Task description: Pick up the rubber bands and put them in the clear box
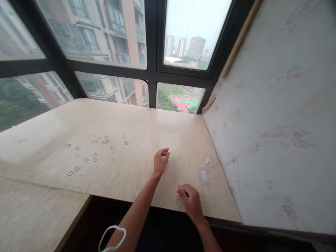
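My left hand (160,161) is over the middle of the pale tabletop (147,129), its fingers bent together; anything between the fingertips is too small to make out. Nearer the front edge, my right hand (190,199) is closed, thumb against the curled fingers, and its inside is hidden. Several thin rings lie scattered on the left part of the surface, among them a reddish cluster (105,141) and single rings such as one near the front (70,173). To the right of my hands sits a clear plastic packet (206,175) with a white label.
Small white scraps (208,161) lie behind the packet. A floral-papered wall (275,140) bounds the right side, and dark-framed windows (153,77) stand at the back. At lower left another pale surface (39,210) adjoins. A white loop (112,227) is around my left forearm.
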A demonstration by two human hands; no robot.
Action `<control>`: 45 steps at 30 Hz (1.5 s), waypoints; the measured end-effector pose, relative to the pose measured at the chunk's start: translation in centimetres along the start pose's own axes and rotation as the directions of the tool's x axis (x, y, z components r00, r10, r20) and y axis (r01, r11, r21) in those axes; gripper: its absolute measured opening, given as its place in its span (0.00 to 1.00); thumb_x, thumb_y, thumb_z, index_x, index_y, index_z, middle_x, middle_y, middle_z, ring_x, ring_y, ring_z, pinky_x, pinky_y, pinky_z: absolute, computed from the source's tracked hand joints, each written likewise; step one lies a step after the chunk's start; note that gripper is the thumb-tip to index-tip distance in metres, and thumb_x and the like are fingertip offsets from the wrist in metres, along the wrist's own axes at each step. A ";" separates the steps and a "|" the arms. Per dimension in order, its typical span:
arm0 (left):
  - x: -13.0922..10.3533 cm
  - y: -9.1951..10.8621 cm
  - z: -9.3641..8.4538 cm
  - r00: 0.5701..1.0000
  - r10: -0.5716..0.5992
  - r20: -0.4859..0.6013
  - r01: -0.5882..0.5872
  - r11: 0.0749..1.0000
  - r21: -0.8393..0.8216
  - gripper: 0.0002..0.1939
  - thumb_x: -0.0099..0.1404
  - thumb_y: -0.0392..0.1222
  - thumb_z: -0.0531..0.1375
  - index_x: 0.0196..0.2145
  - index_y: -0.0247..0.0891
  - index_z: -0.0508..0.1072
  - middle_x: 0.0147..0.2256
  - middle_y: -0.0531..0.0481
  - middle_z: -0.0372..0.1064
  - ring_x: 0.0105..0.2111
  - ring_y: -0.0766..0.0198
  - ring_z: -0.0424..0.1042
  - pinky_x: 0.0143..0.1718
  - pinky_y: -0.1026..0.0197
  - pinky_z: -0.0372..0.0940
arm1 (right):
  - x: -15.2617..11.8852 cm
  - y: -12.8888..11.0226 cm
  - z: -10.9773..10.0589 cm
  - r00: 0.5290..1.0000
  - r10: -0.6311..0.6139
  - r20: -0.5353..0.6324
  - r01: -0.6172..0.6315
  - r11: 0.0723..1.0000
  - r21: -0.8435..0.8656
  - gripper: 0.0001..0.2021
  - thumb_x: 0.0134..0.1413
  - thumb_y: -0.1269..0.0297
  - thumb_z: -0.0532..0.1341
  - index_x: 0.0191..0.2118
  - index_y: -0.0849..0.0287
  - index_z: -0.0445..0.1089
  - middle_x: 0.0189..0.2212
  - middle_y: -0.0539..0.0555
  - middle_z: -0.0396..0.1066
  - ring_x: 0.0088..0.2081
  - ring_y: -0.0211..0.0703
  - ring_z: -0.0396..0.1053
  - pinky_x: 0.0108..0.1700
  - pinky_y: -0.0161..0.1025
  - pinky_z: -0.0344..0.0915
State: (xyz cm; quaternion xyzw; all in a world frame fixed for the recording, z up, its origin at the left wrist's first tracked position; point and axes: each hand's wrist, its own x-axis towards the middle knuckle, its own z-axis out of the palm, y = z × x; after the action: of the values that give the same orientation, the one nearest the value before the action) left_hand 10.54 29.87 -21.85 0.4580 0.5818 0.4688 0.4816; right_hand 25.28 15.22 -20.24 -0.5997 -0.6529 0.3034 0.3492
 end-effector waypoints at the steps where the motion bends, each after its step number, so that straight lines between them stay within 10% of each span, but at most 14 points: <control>1: -0.8 -0.3 0.9 1.000 0.001 0.030 0.000 1.000 -0.024 0.15 0.58 0.34 0.56 0.43 0.32 0.72 0.38 0.41 0.73 0.39 0.60 0.73 0.26 0.65 0.68 | 0.1 -0.2 -0.1 1.000 -0.005 -0.005 0.005 1.000 0.000 0.19 0.65 0.59 0.50 0.25 0.61 0.66 0.23 0.52 0.66 0.28 0.39 0.65 0.33 0.35 0.56; 8: -4.1 -1.1 0.3 0.957 0.281 0.072 -0.287 0.953 0.099 0.09 0.61 0.36 0.54 0.34 0.37 0.75 0.38 0.45 0.70 0.38 0.63 0.72 0.34 0.63 0.68 | 0.4 -0.5 -0.3 1.000 -0.027 -0.015 0.028 1.000 0.009 0.19 0.65 0.61 0.51 0.24 0.61 0.66 0.21 0.50 0.65 0.28 0.37 0.63 0.33 0.36 0.54; 15: -5.7 -0.4 -0.8 0.948 0.314 0.045 -0.318 0.941 0.120 0.08 0.63 0.38 0.55 0.34 0.38 0.75 0.39 0.45 0.70 0.40 0.63 0.71 0.36 0.63 0.67 | 0.2 -0.7 -1.1 1.000 0.005 -0.006 -0.004 0.991 0.133 0.17 0.64 0.61 0.51 0.26 0.61 0.66 0.23 0.51 0.64 0.28 0.37 0.63 0.32 0.35 0.57; 20: -6.0 -0.5 -0.6 0.945 0.317 0.085 -0.327 0.934 0.147 0.08 0.62 0.36 0.54 0.33 0.38 0.74 0.39 0.46 0.70 0.38 0.63 0.71 0.34 0.63 0.67 | -0.4 0.9 -5.3 0.956 -0.065 -0.284 0.077 0.997 0.030 0.08 0.62 0.64 0.54 0.37 0.60 0.68 0.34 0.55 0.67 0.38 0.40 0.65 0.40 0.38 0.63; 25: -6.0 -0.7 -0.5 0.932 0.332 0.145 -0.355 0.917 0.181 0.10 0.63 0.35 0.53 0.33 0.38 0.74 0.38 0.45 0.69 0.37 0.64 0.70 0.34 0.63 0.66 | -0.2 5.9 -8.7 0.897 0.022 -0.441 -0.104 0.981 -0.165 0.22 0.58 0.56 0.57 0.55 0.60 0.61 0.53 0.63 0.61 0.55 0.50 0.60 0.51 0.48 0.63; 45: -9.1 -0.3 -2.6 0.942 0.269 0.199 -0.279 0.960 0.023 0.12 0.59 0.31 0.51 0.33 0.37 0.73 0.35 0.45 0.67 0.35 0.64 0.68 0.33 0.63 0.63 | -0.7 3.7 -5.7 0.860 -0.165 -0.482 -0.004 0.944 -0.330 0.15 0.59 0.58 0.55 0.45 0.62 0.69 0.49 0.62 0.66 0.52 0.51 0.63 0.53 0.54 0.62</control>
State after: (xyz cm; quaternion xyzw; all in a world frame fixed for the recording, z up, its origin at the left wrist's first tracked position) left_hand 8.95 20.60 -20.73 0.5900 0.4746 0.4695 0.4540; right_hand 32.11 14.70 -20.03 -0.6782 -0.6045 0.0115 0.4178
